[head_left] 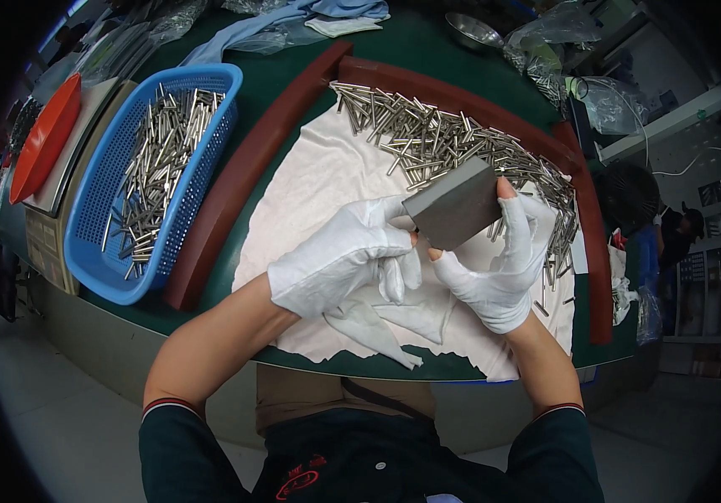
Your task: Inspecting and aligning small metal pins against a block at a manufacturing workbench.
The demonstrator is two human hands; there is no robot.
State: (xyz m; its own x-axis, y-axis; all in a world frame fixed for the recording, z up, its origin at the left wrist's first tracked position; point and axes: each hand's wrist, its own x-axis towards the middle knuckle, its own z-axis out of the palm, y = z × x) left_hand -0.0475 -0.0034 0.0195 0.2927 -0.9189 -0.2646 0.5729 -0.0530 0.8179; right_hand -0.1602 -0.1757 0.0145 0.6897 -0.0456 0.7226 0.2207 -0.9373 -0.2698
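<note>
A dark grey rectangular block (459, 204) is held tilted above the pale cloth. My right hand (507, 268), in a white glove with bare fingertips, closes on its right side, one fingertip at the upper right corner and another at the lower edge. At the block's left corner is my left hand (352, 251), gloved the same way, its fingers bent and closed against the edge; whether something small is pinched there too cannot be made out. Beyond the block, many short shiny metal pins (427, 134) lie heaped on the pale cloth (293, 201).
Dark red wooden rails (247, 180) border the cloth on the green table (285, 63). To the left stands a blue perforated basket (100, 210) of metal pins, beside an orange-red tray (46, 138). A white rag (369, 327) lies under my hands. A metal bowl (473, 31) sits far back.
</note>
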